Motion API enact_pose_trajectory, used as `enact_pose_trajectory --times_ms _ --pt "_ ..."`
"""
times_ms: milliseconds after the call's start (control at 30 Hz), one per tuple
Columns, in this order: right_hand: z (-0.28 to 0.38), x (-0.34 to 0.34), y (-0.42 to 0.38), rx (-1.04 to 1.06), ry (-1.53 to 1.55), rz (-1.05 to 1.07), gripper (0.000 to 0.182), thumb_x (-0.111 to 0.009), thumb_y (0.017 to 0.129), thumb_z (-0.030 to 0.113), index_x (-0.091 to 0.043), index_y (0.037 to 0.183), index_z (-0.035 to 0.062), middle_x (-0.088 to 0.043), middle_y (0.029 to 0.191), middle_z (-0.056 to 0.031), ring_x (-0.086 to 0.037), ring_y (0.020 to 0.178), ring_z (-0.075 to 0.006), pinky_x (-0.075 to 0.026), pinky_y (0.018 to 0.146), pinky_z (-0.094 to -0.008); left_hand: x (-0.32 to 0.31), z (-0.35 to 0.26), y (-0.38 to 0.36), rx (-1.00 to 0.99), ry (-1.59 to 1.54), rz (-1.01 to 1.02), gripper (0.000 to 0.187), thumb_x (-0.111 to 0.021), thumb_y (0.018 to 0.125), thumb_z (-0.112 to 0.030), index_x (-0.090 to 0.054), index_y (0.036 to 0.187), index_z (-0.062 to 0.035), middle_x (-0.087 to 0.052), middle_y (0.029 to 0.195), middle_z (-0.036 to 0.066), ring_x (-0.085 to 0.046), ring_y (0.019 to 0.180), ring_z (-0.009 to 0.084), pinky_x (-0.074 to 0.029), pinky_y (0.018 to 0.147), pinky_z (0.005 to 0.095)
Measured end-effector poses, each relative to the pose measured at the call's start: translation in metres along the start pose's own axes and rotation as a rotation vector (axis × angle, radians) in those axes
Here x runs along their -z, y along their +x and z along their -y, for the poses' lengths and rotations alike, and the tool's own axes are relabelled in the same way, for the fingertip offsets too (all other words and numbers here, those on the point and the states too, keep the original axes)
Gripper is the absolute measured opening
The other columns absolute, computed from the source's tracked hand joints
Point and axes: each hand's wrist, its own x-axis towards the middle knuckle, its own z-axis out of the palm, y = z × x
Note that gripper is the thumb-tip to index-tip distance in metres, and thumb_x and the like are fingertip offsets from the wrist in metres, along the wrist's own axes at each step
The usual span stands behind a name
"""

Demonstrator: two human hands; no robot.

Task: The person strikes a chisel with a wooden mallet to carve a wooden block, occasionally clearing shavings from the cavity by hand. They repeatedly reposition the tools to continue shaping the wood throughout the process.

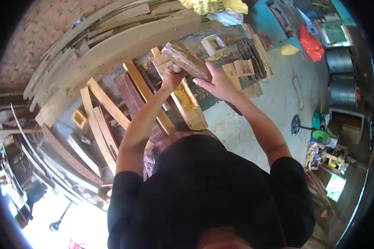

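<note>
A rough brown wooden block (185,58) is held up over the workbench, tilted down to the right. My right hand (218,83) grips its lower right end, thumb on the near side and fingers behind. Against the block's near face, toward its left end, my left hand (173,79) is closed round a short, round, handle-like piece (177,68); I cannot tell whether it is joined to the block. Under my hands lies a long pale timber (197,120) with a hollow holding yellow shavings. A metal rod-like tool (165,103) lies beside it on the left.
Wooden strips, including a dark reddish board (129,89) and a golden beam (147,89), lie to the left. Small hollow wooden boxes (214,43) and dark sticks (253,56) sit at the right. Long planks (112,62) line the back; a fan (295,125) stands right.
</note>
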Motion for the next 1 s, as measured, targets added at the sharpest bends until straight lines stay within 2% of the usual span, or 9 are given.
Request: enact_pose_trajectory --times_ms 33,167,300,367,433,533,700,867,1000 --pt "0.003 0.006 0.002 -0.007 -0.019 -0.008 0.048 -0.071 0.085 0.035 -0.049 0.112 0.0023 -0.064 0.086 -0.0165 -0.066 0.076 -0.0216 -0.05 0.063 -0.0358 -0.003 0.006 0.005 -0.03 -0.117 -0.083 0.018 -0.076 0.082 -0.014 -0.067 0.096 -0.0062 -0.067 0.086 -0.004 -0.055 0.078 0.0029 -0.049 0.072 0.0232" --pt "0.036 0.023 0.009 -0.029 0.078 -0.062 0.048 -0.071 0.086 0.036 -0.049 0.113 0.0026 -0.064 0.083 -0.0152 -0.066 0.075 -0.022 -0.05 0.062 -0.0364 -0.005 0.027 0.018 0.012 -0.129 -0.01 0.015 -0.075 0.082 -0.011 -0.067 0.093 -0.0063 -0.068 0.084 -0.005 -0.058 0.076 0.0035 -0.05 0.071 0.0238" --pt "-0.005 -0.008 0.017 0.15 0.081 -0.272 0.046 -0.07 0.087 0.036 -0.048 0.111 0.0047 -0.061 0.071 -0.007 -0.058 0.051 -0.0152 -0.046 0.046 -0.0291 -0.002 0.045 0.03 0.061 -0.065 -0.082 0.022 -0.08 0.078 -0.016 -0.067 0.092 -0.005 -0.068 0.083 -0.002 -0.059 0.074 0.0042 -0.05 0.067 0.0241" --pt "-0.016 -0.007 0.016 -0.106 0.065 -0.042 0.053 -0.069 0.085 0.044 -0.048 0.113 0.0047 -0.065 0.081 -0.0203 -0.066 0.071 -0.0386 -0.051 0.061 -0.0433 0.005 0.018 0.03 0.03 -0.085 -0.166 0.022 -0.08 0.077 -0.018 -0.066 0.088 -0.0049 -0.068 0.079 0.0 -0.06 0.069 0.0057 -0.051 0.062 0.0249" --pt "-0.025 -0.007 0.007 -0.202 0.099 0.047 0.053 -0.07 0.085 0.043 -0.045 0.113 0.0052 -0.065 0.081 -0.021 -0.065 0.072 -0.0402 -0.051 0.062 -0.0454 0.021 0.016 0.033 0.365 -0.066 -0.172 0.018 -0.078 0.08 -0.018 -0.064 0.086 -0.0084 -0.064 0.077 0.0 -0.062 0.068 0.0079 -0.052 0.057 0.0256" --pt "-0.057 -0.035 -0.016 -0.395 0.395 -0.021 0.052 -0.068 0.085 0.043 -0.043 0.111 0.0054 -0.064 0.081 -0.0236 -0.064 0.074 -0.0445 -0.05 0.063 -0.049 0.032 0.011 0.019 0.323 -0.192 -0.366 0.022 -0.078 0.081 -0.022 -0.061 0.08 -0.0094 -0.063 0.071 0.001 -0.061 0.063 0.0086 -0.051 0.052 0.0247" --pt "-0.142 -0.111 -0.042 -0.238 -0.08 -0.239 0.05 -0.066 0.086 0.038 -0.042 0.114 0.0049 -0.063 0.081 -0.0277 -0.062 0.077 -0.0505 -0.048 0.062 -0.0549 0.055 -0.017 -0.029 0.201 -0.491 -0.503 0.021 -0.077 0.082 -0.019 -0.059 0.076 -0.0101 -0.061 0.069 0.001 -0.062 0.062 0.0097 -0.05 0.051 0.0221" --pt "-0.142 -0.146 -0.019 -0.414 -0.374 -0.212 0.046 -0.062 0.089 0.027 -0.042 0.122 0.003 -0.053 0.109 -0.0223 -0.052 0.102 -0.0423 -0.044 0.085 -0.0531 0.092 -0.015 -0.093 0.27 -0.487 -0.693 0.017 -0.075 0.083 -0.015 -0.058 0.083 -0.0094 -0.062 0.075 0.002 -0.062 0.066 0.0135 -0.052 0.057 0.0273" --pt "-0.067 -0.127 0.019 0.03 -0.111 -0.237 0.034 -0.059 0.089 0.013 -0.044 0.118 0.0013 -0.055 0.105 -0.022 -0.056 0.097 -0.0389 -0.048 0.081 -0.0483 0.128 0.004 -0.143 0.268 -0.528 -0.778 0.018 -0.074 0.083 -0.015 -0.056 0.084 -0.0117 -0.06 0.074 0.002 -0.061 0.066 0.0136 -0.051 0.057 0.0283"
